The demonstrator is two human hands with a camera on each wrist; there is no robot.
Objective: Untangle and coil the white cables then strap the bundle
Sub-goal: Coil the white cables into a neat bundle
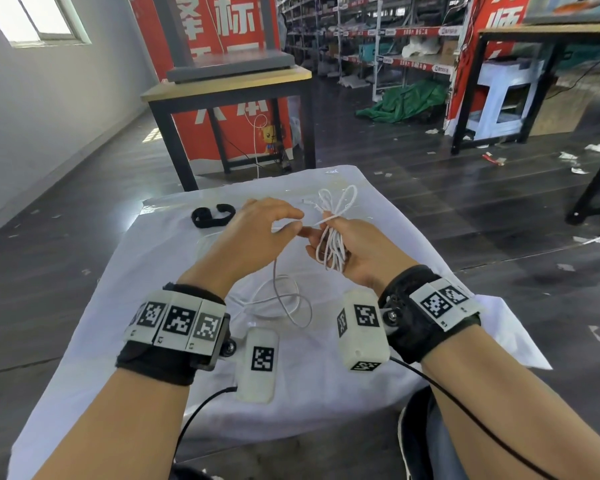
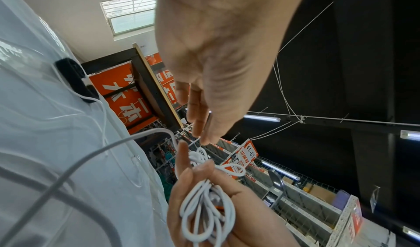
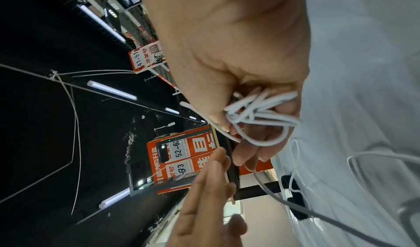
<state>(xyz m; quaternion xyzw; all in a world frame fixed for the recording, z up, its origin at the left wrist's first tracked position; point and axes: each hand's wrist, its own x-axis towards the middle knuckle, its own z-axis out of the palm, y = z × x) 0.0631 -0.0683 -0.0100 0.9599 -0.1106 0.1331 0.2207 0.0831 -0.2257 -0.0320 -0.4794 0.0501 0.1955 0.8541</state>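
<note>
My right hand (image 1: 326,230) grips a bundle of coiled white cable (image 1: 333,251) above the table, palm up. Several loops (image 1: 338,202) stick out past its fingers. My left hand (image 1: 296,221) is right beside it and pinches one strand between thumb and fingertips. From there the loose cable (image 1: 284,299) drops to the white cloth and lies in a loop. The left wrist view shows the bundle (image 2: 204,206) in the right palm. A black strap (image 1: 212,216) lies curled on the cloth, left of my hands.
The white cloth (image 1: 153,289) covers a small table whose edges fall away on all sides. A black-framed wooden table (image 1: 229,84) stands beyond it. Shelving and a dark littered floor fill the background.
</note>
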